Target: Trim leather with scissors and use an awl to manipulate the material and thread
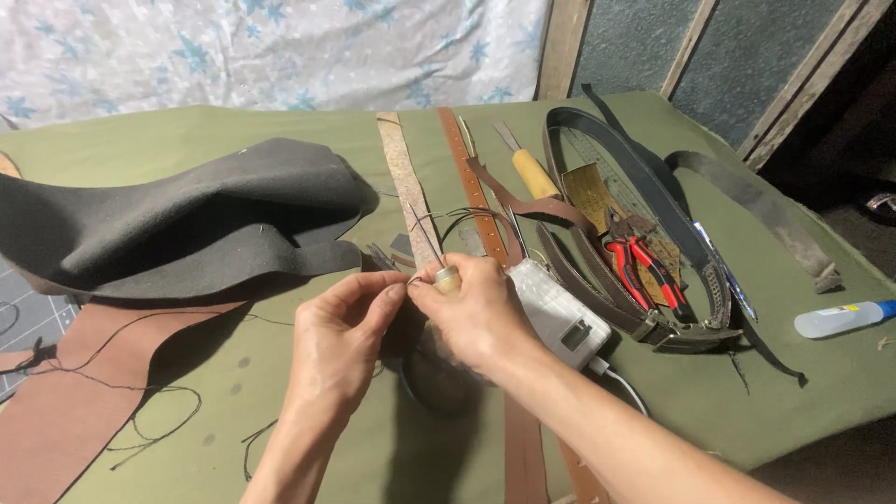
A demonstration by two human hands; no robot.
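Observation:
My left hand (pixel 341 331) and my right hand (pixel 476 313) meet over the green table cover (pixel 280 411). The right hand grips an awl (pixel 439 264) by its wooden handle, the thin metal point slanting up and away. My left thumb and forefinger pinch something small right beside the awl's ferrule; it looks like dark thread, but I cannot tell for sure. A dark piece of leather (pixel 439 378) lies partly hidden under both hands.
A dark felt sheet (pixel 187 219) lies to the left over brown leather (pixel 65 401) with loose black thread. Right of my hands are leather straps (pixel 471 182), a white box with a cable (pixel 560 317), red pliers (pixel 639 266), a yellow-handled tool (pixel 532 173), black belts (pixel 653 187) and a small bottle (pixel 840 319).

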